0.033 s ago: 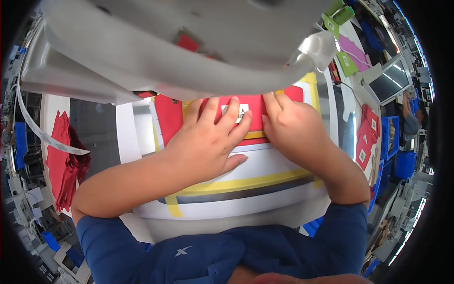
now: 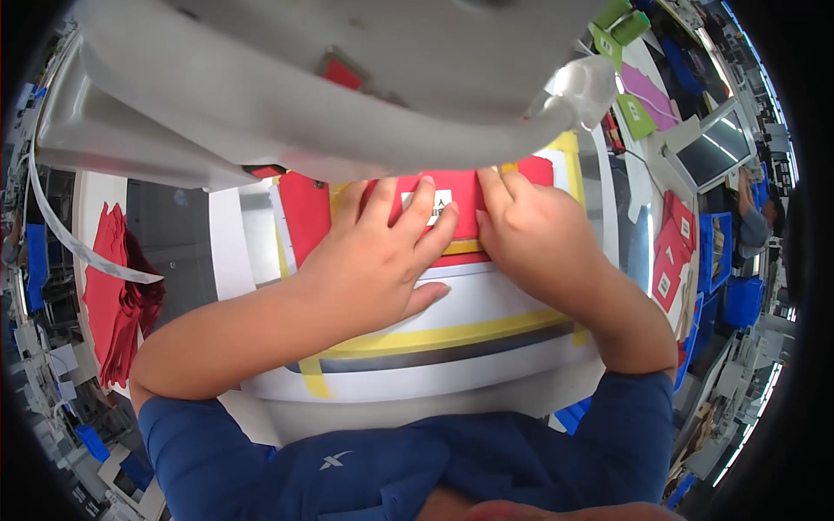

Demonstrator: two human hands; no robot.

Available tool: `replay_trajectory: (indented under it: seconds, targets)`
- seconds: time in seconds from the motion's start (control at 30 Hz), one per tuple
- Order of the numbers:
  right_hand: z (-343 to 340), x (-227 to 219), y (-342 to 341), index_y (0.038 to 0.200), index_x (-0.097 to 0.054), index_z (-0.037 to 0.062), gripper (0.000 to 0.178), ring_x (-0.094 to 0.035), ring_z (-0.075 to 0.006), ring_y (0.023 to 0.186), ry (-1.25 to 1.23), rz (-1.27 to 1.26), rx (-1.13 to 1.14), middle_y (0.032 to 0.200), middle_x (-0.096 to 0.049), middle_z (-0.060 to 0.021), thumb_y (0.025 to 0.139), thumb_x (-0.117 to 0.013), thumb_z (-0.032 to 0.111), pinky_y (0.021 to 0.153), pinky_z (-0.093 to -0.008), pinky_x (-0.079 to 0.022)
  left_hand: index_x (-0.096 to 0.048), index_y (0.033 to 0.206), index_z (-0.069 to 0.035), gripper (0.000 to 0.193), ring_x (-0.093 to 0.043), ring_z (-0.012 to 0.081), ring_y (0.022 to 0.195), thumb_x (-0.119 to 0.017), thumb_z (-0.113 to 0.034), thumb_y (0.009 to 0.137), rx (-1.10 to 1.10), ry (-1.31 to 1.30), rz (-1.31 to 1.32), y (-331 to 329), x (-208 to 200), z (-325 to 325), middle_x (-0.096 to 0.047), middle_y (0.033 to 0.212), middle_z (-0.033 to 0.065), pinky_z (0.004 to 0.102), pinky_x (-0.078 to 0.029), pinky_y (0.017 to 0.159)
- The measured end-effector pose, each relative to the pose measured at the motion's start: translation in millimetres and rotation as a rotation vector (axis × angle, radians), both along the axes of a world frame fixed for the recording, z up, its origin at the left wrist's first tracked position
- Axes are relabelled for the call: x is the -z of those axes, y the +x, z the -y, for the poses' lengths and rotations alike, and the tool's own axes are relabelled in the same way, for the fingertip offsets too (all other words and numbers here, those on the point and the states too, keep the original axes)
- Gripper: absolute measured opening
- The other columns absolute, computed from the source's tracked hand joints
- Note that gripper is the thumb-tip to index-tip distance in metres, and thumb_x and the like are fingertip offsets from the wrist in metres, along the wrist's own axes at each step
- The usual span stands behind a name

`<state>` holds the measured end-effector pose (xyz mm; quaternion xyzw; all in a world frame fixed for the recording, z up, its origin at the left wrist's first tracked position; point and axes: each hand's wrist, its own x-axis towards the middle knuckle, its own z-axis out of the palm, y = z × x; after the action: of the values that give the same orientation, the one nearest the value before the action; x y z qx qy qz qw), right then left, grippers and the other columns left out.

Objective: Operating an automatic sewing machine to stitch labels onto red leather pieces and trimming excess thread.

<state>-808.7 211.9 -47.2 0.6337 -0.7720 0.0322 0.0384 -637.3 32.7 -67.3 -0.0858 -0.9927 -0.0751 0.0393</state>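
A red fabric piece (image 2: 304, 213) with a white printed label (image 2: 441, 207) lies on a white template board (image 2: 486, 304) edged with yellow tape. My left hand (image 2: 382, 234) rests on the red piece, fingers spread around the label and thumb out over the board. On the label's right, my right hand (image 2: 534, 221) presses down on the same piece, its fingers together and partly curled. Whether anything is between those fingers is hidden. A yellow strip (image 2: 460, 247) shows along the near edge of the red piece. The large grey-white sewing machine head (image 2: 304, 104) hangs just beyond both hands.
Left, a stack of red fabric pieces (image 2: 113, 304) lies near a hanging white tape (image 2: 95, 258). Labelled red pieces (image 2: 667, 282), a screen (image 2: 717, 152), green thread spools (image 2: 630, 28) and blue bins (image 2: 744, 301) stand at the right. Another person (image 2: 754, 226) is farther right.
The board and red piece have shifted slightly left, with both my hands moving along on them. Both hands keep the same pose.
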Motion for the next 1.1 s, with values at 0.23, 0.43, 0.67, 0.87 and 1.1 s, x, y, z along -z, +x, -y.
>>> replay_trajectory:
  seconds: [0.23,0.43,0.67,0.87,1.1]
  targets:
    - [18,-1,15,0.133,-0.067,-0.0152,0.051,-0.073,-0.0244,0.071,0.066,-0.03,-0.012,0.093,-0.072,-0.0143,0.088,-0.067,0.009,0.063,-0.0362,-0.058,-0.06,0.154,-0.008,0.076,-0.036,0.0545,0.149,-0.072,-0.057,0.096,-0.01,-0.029,0.001,18,0,18,-0.054,0.153,0.0278,0.0729,-0.029,0.122]
    - [28,3,24,0.127,-0.07,-0.0114,0.043,-0.071,-0.0245,0.069,0.084,-0.093,-0.048,0.092,-0.07,-0.0139,0.096,-0.072,0.018,0.06,-0.036,-0.058,-0.061,0.153,-0.008,0.077,-0.036,0.0546,0.15,-0.077,-0.054,0.092,-0.036,0.002,0.038,31,-1,29,-0.05,0.156,0.0276,0.0733,-0.028,0.124]
    - [45,6,37,0.135,-0.065,-0.0151,0.056,-0.075,-0.0229,0.074,0.169,-0.07,-0.063,0.096,-0.072,-0.0137,0.087,-0.07,0.012,0.065,-0.0364,-0.057,-0.059,0.154,-0.009,0.08,-0.039,0.055,0.148,-0.081,-0.051,0.09,-0.053,0.0,0.081,46,-3,43,-0.05,0.156,0.0276,0.0722,-0.032,0.123]
    - [59,2,47,0.133,-0.065,-0.0156,0.056,-0.07,-0.0202,0.067,0.21,-0.163,-0.151,0.094,-0.071,-0.0138,0.085,-0.071,0.014,0.06,-0.0348,-0.055,-0.058,0.156,-0.01,0.082,-0.042,0.0549,0.146,-0.081,-0.052,0.089,-0.065,-0.004,0.08,59,-6,58,-0.05,0.157,0.0272,0.0709,-0.035,0.122]
    - [63,7,52,0.13,-0.066,-0.0163,0.054,-0.066,-0.0193,0.063,0.173,-0.134,-0.152,0.089,-0.069,-0.0131,0.086,-0.071,0.015,0.058,-0.0334,-0.053,-0.057,0.157,-0.01,0.086,-0.047,0.0512,0.142,-0.083,-0.052,0.086,-0.072,-0.026,0.078,65,-13,65,-0.05,0.156,0.0269,0.0663,-0.039,0.12]
